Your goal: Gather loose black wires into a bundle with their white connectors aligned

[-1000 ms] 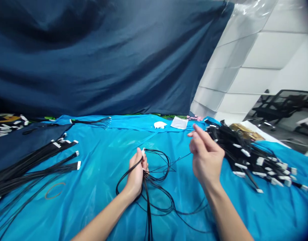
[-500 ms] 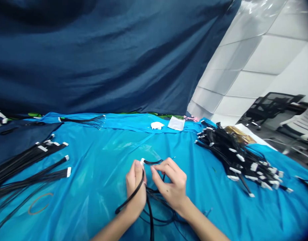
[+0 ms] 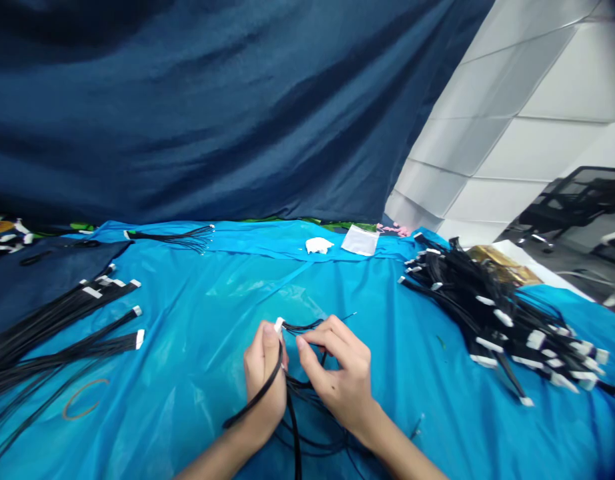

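A small white connector [image 3: 279,325] sticks up from my left hand [image 3: 266,373], which is closed around it with thumb and fingers. Thin black wires [image 3: 300,327] run from the connector to the right, and my right hand [image 3: 337,373] pinches one or more of them between thumb and index finger. A thin wire end [image 3: 351,315] pokes out beyond the right fingers. Thicker black cable [image 3: 293,427] hangs below the left hand, and a dark loop curves over its wrist. More wires lie coiled under both hands, partly hidden.
Blue sheeting [image 3: 187,360] covers the table. Bundled black cables [image 3: 62,317] with white connectors lie at the left, near an orange ring [image 3: 85,399]. A big cable pile [image 3: 487,313] stands at the right. Further back are loose-ended wires [image 3: 172,237], white pieces [image 3: 318,245] and a clear bag [image 3: 360,240].
The camera view has shifted slightly, moving the pile at the right outward in the picture. Both hands keep nearly the same grip on connector and wires.
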Motion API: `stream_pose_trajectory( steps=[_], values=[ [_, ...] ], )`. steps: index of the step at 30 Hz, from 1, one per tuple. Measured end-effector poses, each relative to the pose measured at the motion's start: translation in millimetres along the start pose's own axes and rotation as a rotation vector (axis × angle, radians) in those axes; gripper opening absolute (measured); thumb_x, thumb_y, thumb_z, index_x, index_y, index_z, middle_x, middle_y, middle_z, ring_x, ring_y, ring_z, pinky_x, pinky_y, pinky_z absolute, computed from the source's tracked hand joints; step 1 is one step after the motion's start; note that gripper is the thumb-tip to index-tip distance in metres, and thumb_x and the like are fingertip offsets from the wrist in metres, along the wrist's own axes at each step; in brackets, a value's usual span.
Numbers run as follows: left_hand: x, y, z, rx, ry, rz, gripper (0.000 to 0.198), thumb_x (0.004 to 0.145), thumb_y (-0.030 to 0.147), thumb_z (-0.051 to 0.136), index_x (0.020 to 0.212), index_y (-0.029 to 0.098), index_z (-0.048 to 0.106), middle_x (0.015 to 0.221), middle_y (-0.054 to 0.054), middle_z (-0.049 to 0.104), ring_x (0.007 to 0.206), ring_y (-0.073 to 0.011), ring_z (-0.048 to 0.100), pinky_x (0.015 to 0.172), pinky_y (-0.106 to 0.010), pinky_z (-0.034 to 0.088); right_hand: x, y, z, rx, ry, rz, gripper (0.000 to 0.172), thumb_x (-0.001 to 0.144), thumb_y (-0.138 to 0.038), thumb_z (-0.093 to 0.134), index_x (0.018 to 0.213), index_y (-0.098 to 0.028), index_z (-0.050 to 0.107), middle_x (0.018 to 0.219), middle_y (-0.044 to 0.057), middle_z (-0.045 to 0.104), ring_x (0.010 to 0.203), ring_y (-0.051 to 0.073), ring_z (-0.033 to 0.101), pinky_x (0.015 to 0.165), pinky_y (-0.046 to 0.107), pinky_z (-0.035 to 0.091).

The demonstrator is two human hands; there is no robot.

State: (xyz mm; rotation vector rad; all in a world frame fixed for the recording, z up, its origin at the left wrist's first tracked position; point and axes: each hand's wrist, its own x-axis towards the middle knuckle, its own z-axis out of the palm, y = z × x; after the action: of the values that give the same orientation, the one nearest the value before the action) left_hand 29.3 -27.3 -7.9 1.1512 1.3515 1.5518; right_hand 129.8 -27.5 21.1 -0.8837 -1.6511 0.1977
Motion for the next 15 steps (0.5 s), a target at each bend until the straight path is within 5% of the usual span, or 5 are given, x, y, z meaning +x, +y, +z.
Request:
stream_pose_trajectory(
  steps=[15],
  values=[
    [1.7, -4.9, -6.0, 0.068, -0.012, 0.058, 0.038, 0.087, 0.041, 0.032, 0.056, 0.020, 0.037, 0.047, 0.004, 0.038, 0.044, -0.0099, 0.036, 0.046, -0.023, 0.030, -1.4, -4.0, -0.6, 0.103, -0.030, 0.153, 0.011, 0.075, -0.009, 0.055, 0.067, -0.015, 0.058, 0.059, -0.001, 0.050, 0.055, 0.008, 0.044, 0.050, 0.020, 0.035]
  ],
)
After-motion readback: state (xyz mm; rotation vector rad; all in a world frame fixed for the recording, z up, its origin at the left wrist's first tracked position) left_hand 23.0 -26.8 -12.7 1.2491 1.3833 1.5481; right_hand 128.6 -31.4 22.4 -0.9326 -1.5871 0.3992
